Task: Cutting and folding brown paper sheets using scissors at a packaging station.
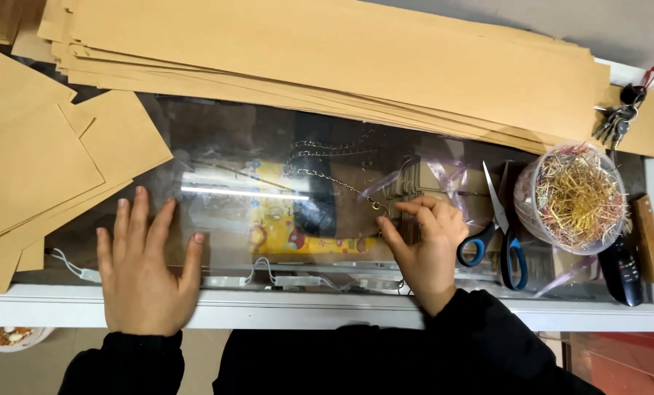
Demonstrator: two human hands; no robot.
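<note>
Head view, clear tub point(531, 192) of gold pins point(579, 189)

A glass-topped surface point(232, 146) with a white frame carries a long stack of brown paper sheets point(341, 58) along its far edge, smaller brown sheets point(42, 161) at left, a thin chain point(327, 178) mid-glass, blue-handled scissors point(498, 234), a clear tub of gold pins point(577, 194), keys point(619, 117) and a dark remote point(623, 271) at right.

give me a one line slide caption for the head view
Left hand flat on a glass counter, right hand pinching a thin chain, near scissors.
</note>
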